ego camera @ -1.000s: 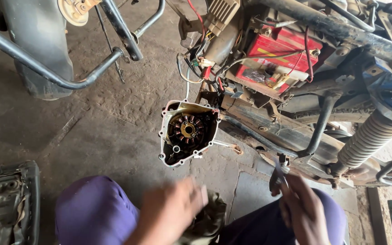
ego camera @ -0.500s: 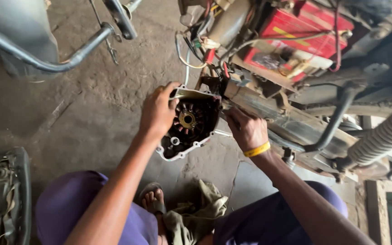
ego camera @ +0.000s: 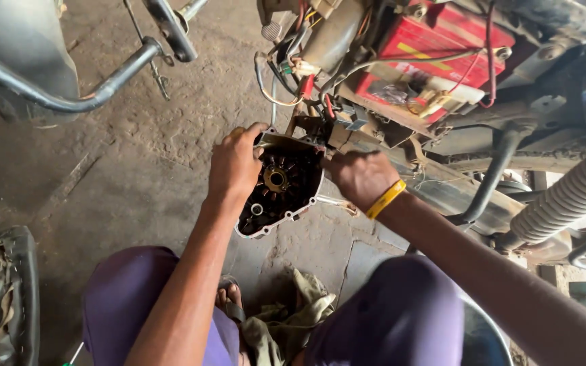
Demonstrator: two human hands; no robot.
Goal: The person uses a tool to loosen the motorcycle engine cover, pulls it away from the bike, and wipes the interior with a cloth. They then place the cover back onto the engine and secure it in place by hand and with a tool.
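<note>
Left hand (ego camera: 235, 166) grips the left rim of a metal engine cover (ego camera: 279, 190), fingers curled over its upper edge. Right hand (ego camera: 361, 177) is closed on the cover's right top corner (yellow wristband (ego camera: 386, 198) on that wrist). The cover sits tilted, open side up, low against the motorcycle frame (ego camera: 442, 190) and just above the concrete floor (ego camera: 137, 156); a dark stator coil with brass centre (ego camera: 277, 179) shows inside. Above it, a red box-shaped battery (ego camera: 435, 51) with a yellow stripe and a pale label on its front face, wires bunched at its left. A coiled shock spring (ego camera: 568, 200) at right. A dirty rag (ego camera: 293, 315) lies between the purple-clad knees.
</note>
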